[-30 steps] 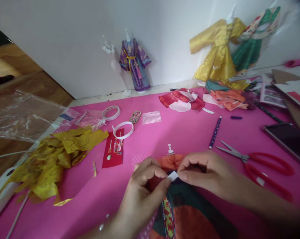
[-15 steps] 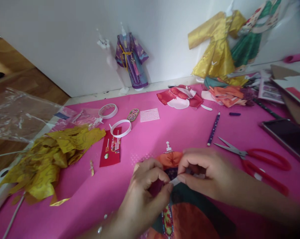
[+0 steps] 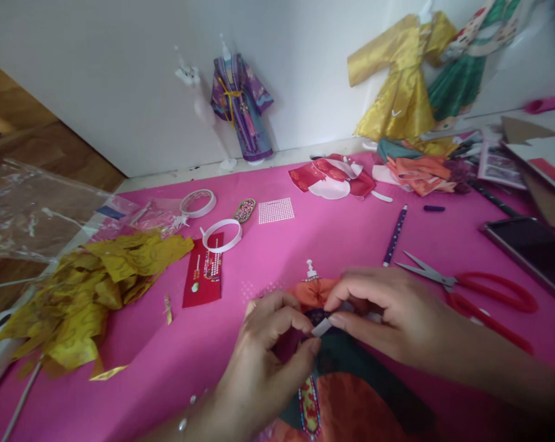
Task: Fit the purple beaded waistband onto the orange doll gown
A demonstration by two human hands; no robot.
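Red-handled scissors [image 3: 449, 282], one pair, lie at right; two white tape rolls [image 3: 225, 248] left of centre; three small outfits [image 3: 399, 80] along the top. One orange and dark green doll dress [image 3: 346, 393] with a beaded band [image 3: 310, 405] fills lower centre. Over it, the right hand [image 3: 383, 307] pinches one short white strip [image 3: 322, 326]; whether the left hand [image 3: 266, 350], at its other end, grips it I cannot tell.

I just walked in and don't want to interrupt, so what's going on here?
A person's right hand pinches a small white strip between its fingers, over a green and orange dress. The left hand is at the strip's other end; whether it grips is hard to tell. Open scissors lie to the right on the pink table.
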